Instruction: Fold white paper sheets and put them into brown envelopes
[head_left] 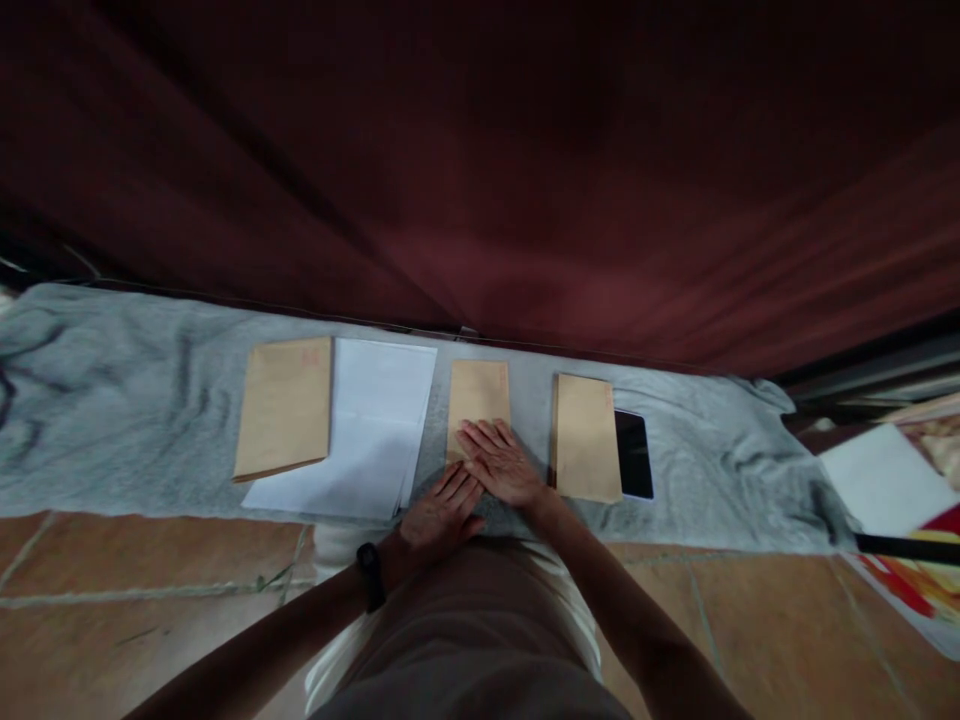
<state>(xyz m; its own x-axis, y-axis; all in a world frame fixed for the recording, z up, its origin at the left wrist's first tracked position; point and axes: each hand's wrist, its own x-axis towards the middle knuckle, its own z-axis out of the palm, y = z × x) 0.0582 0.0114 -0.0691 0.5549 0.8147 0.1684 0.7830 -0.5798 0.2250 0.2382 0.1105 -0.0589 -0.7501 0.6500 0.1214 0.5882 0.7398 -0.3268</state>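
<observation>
A brown paper envelope (478,385) lies flat in front of me on the grey cloth. My right hand (501,462) rests palm down on its lower part, fingers stretched out. At its lower edge is my left hand (442,508), also laid out flat with the fingertips touching the envelope and meeting the right hand; a dark band circles that wrist. To the right sits a stack of brown envelopes (587,438). Another stack of larger brown envelopes (285,405) lies on the left, partly over white paper sheets (379,420).
A dark phone (634,455) lies partly under the right-hand stack. The narrow surface is covered by a wrinkled grey cloth (697,440), with a dark red curtain (480,200) behind it. Tiled floor (165,570) shows below. White card (889,480) and colourful packaging are at far right.
</observation>
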